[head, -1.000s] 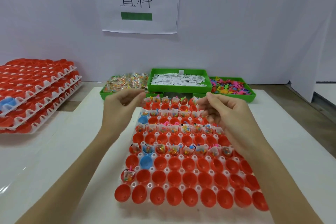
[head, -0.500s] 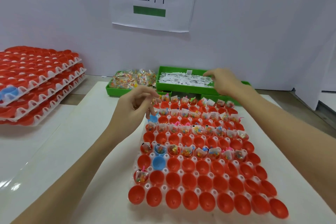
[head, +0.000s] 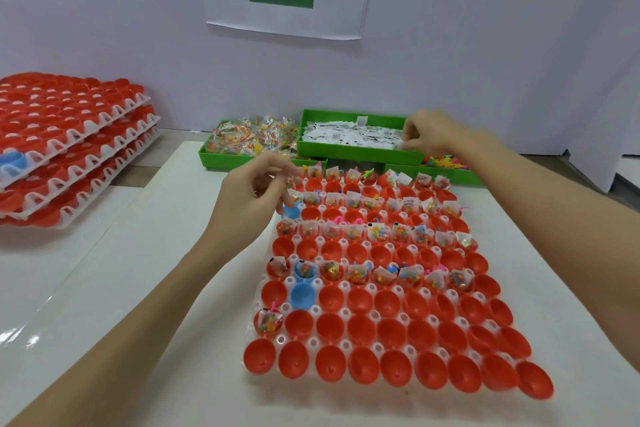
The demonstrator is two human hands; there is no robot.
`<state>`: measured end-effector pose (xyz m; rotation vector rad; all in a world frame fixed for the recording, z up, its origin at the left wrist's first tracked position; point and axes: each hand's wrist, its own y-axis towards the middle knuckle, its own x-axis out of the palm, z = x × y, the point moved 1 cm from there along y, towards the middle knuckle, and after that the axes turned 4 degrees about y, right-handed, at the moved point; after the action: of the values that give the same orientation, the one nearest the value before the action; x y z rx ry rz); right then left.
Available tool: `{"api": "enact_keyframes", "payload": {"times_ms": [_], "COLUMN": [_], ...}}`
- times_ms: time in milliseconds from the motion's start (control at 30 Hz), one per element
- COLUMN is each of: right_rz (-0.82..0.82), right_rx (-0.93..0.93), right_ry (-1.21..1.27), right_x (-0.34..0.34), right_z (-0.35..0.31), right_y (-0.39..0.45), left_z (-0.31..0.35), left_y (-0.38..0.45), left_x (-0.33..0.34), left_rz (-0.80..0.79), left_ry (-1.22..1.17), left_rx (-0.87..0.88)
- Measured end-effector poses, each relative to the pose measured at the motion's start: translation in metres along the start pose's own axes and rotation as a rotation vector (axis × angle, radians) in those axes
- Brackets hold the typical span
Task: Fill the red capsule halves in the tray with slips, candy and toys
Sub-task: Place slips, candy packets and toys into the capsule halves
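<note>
Right hand (head: 437,137) motion-blurred, fingers (head: 408,139) over slips (head: 349,136); grasp unclear. Toy bin (head: 450,173) behind right wrist, mostly hidden. Left fingers (head: 282,170) blurred; contents unclear.

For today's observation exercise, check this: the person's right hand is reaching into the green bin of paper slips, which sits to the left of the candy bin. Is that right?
Not quite. The head view shows the right hand at the green bin of paper slips, but that bin sits to the right of the candy bin, not the left.
</note>
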<state>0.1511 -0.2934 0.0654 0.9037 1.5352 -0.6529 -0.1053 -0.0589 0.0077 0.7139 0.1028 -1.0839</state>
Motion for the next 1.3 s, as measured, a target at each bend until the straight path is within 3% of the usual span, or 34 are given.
{"api": "enact_keyframes", "payload": {"times_ms": [567, 800, 933, 1167, 1300], "right_rz": [0.353, 0.561, 0.462, -0.083, -0.137], "right_rx": [0.047, 0.013, 0.032, -0.003, 0.013], "right_ry": [0.388, 0.627, 0.79, 1.39, 1.445], "right_x": [0.011, 0.013, 0.013, 0.019, 0.021], "right_z": [0.008, -0.016, -0.054, -0.099, -0.109], "right_y": [-0.018, -0.048, -0.083, -0.152, -0.166], "left_z": [0.012, 0.021, 0.029, 0.034, 0.035], "left_y": [-0.004, -0.007, -0.01, -0.014, -0.015], "left_x": [0.004, 0.006, 0.01, 0.014, 0.014], "left_rz": [-0.022, -0.129, -0.163, -0.123, -0.149], "left_ry": [-0.166, -0.391, -0.4, -0.439, -0.457], "left_rx": [-0.067, -0.138, -0.126, -0.188, -0.219]}}
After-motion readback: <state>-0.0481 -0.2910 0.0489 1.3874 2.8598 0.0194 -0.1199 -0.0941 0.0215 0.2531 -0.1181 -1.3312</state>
